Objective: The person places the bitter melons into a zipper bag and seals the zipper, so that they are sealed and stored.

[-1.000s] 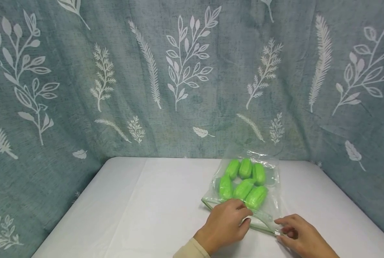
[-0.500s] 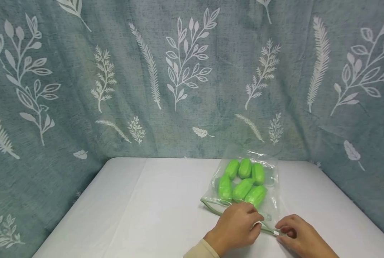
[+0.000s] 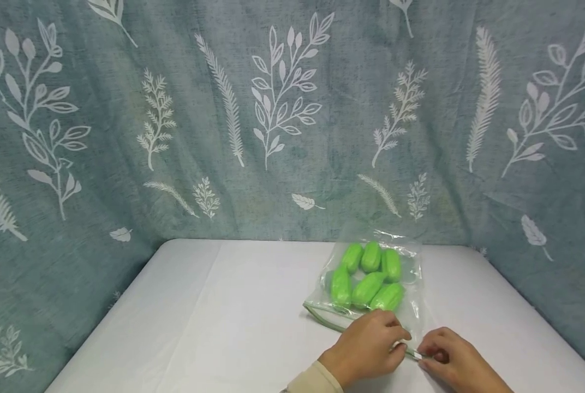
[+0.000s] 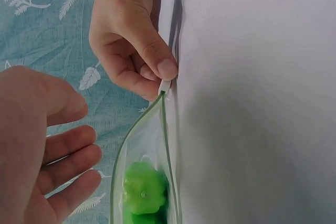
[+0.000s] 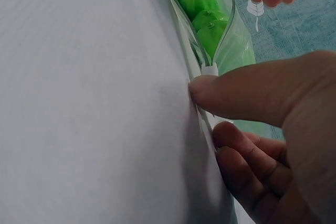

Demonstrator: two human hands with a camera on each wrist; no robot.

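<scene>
A clear zip bag [image 3: 410, 303] with a green-edged mouth lies on the white table, holding several bright green, ribbed, oblong pieces [image 3: 341, 286] that look like small squashes or gourds. My right hand [image 3: 461, 357] pinches the white slider [image 5: 209, 71] at the bag's right corner between thumb and fingers. From the slider the two green edges [image 4: 116, 166] spread apart, so the mouth gapes. My left hand [image 3: 371, 346] hovers over the mouth, just left of the right hand. Its fingers [image 4: 73, 163] are loosely bent and stand apart from the bag in the left wrist view.
The white table [image 3: 214, 327] stretches to the left of the bag, with a crease running across its cover. Behind it and at both sides hangs a blue-grey curtain [image 3: 214, 136] with white leaf prints. The bag's far end reaches the table's back edge.
My left hand has moved right along the bag's mouth, toward the right hand. The right hand stays at the corner, its fingers now closer together on the slider.
</scene>
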